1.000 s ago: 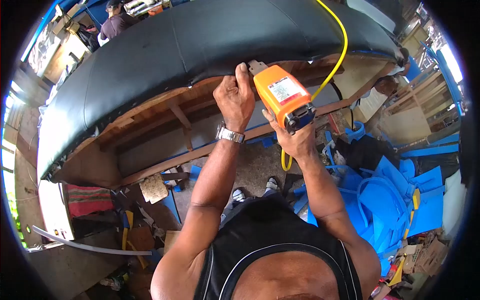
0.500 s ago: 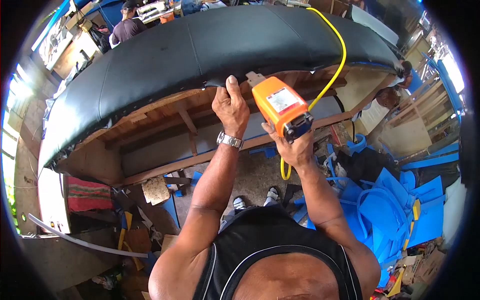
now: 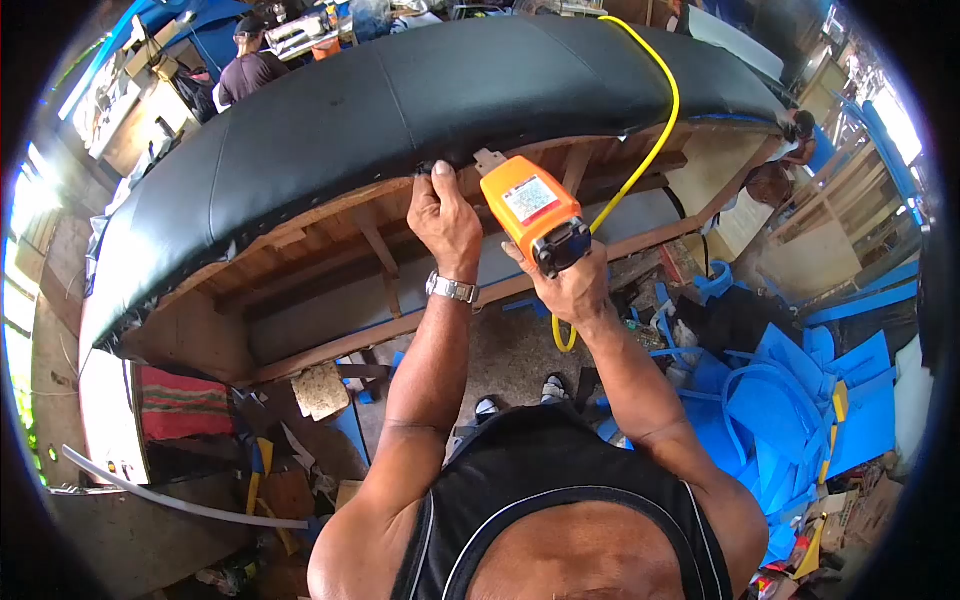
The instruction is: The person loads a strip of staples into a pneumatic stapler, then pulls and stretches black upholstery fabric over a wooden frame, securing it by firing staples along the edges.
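Note:
Black leather-like upholstery (image 3: 310, 130) covers a long curved wooden frame (image 3: 375, 245) in front of me. My left hand (image 3: 446, 225), with a metal watch at its wrist, pinches the cover's lower edge between thumb and fingers. Just to the right, my right hand (image 3: 575, 288) grips an orange staple gun (image 3: 530, 205), its handle mostly hidden under the body. The gun's metal nose points at the cover's edge, close beside my left thumb. From the gun a yellow air hose (image 3: 655, 150) runs up over the upholstery, with a loop hanging below my hand.
Blue foam sheets (image 3: 775, 400) lie heaped at the right, among scraps. A red striped cloth (image 3: 185, 405) and a white strip (image 3: 180, 500) are at the left. One person (image 3: 250, 70) is beyond the frame at upper left, another (image 3: 800, 140) at its right end.
Both my hands have shifted a little left along the cover's edge, the staple gun moving with the right one. My left hand still pinches the edge.

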`<state>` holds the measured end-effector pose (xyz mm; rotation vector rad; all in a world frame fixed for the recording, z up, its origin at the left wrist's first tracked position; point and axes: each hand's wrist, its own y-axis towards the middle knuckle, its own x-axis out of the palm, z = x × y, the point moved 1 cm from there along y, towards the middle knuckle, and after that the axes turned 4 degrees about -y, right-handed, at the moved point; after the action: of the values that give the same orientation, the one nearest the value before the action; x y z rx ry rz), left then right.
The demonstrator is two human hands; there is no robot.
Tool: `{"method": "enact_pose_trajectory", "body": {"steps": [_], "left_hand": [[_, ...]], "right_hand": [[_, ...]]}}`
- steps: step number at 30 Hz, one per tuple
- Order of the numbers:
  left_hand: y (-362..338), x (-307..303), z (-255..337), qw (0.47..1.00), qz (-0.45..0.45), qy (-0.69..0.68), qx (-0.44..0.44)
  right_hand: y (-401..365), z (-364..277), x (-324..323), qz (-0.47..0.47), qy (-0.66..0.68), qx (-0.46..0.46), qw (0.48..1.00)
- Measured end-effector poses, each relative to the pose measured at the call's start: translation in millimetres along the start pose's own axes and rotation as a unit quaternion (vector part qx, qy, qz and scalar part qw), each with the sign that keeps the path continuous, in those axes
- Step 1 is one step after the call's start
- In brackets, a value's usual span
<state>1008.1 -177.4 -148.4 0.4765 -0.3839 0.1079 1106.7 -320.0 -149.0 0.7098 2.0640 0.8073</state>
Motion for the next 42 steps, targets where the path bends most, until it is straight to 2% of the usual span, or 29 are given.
{"method": "enact_pose_trajectory", "body": {"steps": [3, 5, 6, 8, 11, 13, 14, 15, 17, 18, 19, 21, 22, 23, 25, 27, 29, 30, 31, 33, 34, 37, 38, 41, 42], "left_hand": [[-0.7, -7.9, -2.3, 0.997, -0.022, 0.064, 0.05], [2.2, -8.0, -3.5, 0.997, -0.021, 0.06, 0.05], [2.7, -10.0, -1.4, 0.996, -0.027, 0.067, 0.049], [4.0, -10.3, -4.0, 0.996, -0.037, 0.071, 0.038], [9.1, -20.2, -8.7, 0.997, -0.079, 0.008, -0.011], [-1.6, -20.2, 3.4, 0.999, -0.034, -0.04, 0.009], [-2.8, -33.3, -17.5, 0.999, -0.029, -0.026, 0.014], [-6.3, -48.2, -53.8, 0.999, -0.024, -0.013, 0.019], [-32.1, -68.1, -127.0, 0.986, -0.055, -0.132, -0.08], [-39.3, -64.4, -128.7, 0.984, -0.068, -0.136, -0.095], [-45.8, -54.9, -114.6, 0.981, -0.081, -0.139, -0.11], [-63.3, -33.4, -75.1, 0.991, -0.109, -0.035, -0.07], [-64.6, -22.3, -65.5, 0.983, -0.113, -0.082, -0.118], [-68.0, -1.8, -43.0, 0.969, -0.105, -0.102, -0.202], [-78.9, 41.0, -8.1, 0.937, -0.172, -0.167, -0.255], [-88.2, 89.4, -0.2, 0.882, -0.188, -0.322, -0.289], [-88.3, 133.0, 2.6, 0.84, -0.133, -0.397, -0.344], [-86.0, 150.6, 7.4, 0.831, -0.073, -0.406, -0.374], [-82.2, 158.7, 1.8, 0.826, -0.061, -0.414, -0.377], [-78.3, 166.1, -12.3, 0.817, -0.039, -0.427, -0.386], [-82.4, 175.5, 7.9, 0.835, 0.016, -0.395, -0.383], [-74.8, 184.3, 14.3, 0.932, 0.078, -0.204, -0.288], [-71.0, 188.0, 15.8, 0.946, 0.119, -0.129, -0.272], [-62.7, 179.5, -4.0, 0.973, 0.126, -0.075, -0.177], [-61.1, 182.3, -10.8, 0.981, 0.156, -0.027, -0.116]], "right_hand": [[-1.8, -4.8, 5.1, -0.011, -0.014, -0.027, 0.999], [5.3, -6.0, 13.2, -0.018, -0.032, -0.037, 0.999], [3.3, -5.4, 20.4, 0.004, 0.002, -0.003, 1.0], [0.1, -3.8, 20.6, 0.0, -0.014, -0.001, 1.0], [-0.1, -14.1, 14.6, -0.011, -0.022, 0.017, 1.0], [5.6, -33.6, 10.8, 0.005, -0.009, 0.03, 1.0], [8.3, -34.1, 16.0, 0.029, 0.004, 0.007, 1.0], [8.4, -37.5, 16.2, 0.029, -0.015, 0.023, 0.999], [4.6, -31.6, 11.1, -0.02, -0.007, 0.05, 0.999], [3.7, -25.8, 7.3, -0.02, 0.019, 0.049, 0.998], [3.0, -22.0, -0.8, -0.019, 0.006, 0.055, 0.998], [-5.4, -14.5, -22.3, -0.022, -0.011, 0.063, 0.998], [-13.1, -6.2, -34.7, 0.01, -0.006, 0.08, 0.997], [-25.3, 16.0, -42.0, 0.03, -0.013, 0.067, 0.997], [-33.0, 34.7, -74.8, 0.051, -0.017, 0.109, 0.993], [-41.9, 68.1, -97.6, 0.079, -0.041, 0.114, 0.989], [-34.9, 76.6, -126.5, 0.119, -0.025, 0.101, 0.987], [-39.8, 87.6, -136.5, 0.119, 0.027, 0.137, 0.983], [-46.0, 98.2, -146.9, 0.119, 0.078, 0.174, 0.974], [-53.3, 115.4, -170.7, 0.114, 0.025, 0.138, 0.984], [-53.0, 120.4, -179.0, 0.118, 0.055, 0.142, 0.981], [-51.2, 143.6, -198.9, 0.069, 0.047, 0.12, 0.989], [-50.2, 150.6, -201.9, 0.055, 0.066, 0.129, 0.988], [-41.7, 161.9, -208.2, 0.01, 0.086, 0.105, 0.991], [-38.9, 159.7, -209.2, 0.006, 0.088, 0.096, 0.992]]}}
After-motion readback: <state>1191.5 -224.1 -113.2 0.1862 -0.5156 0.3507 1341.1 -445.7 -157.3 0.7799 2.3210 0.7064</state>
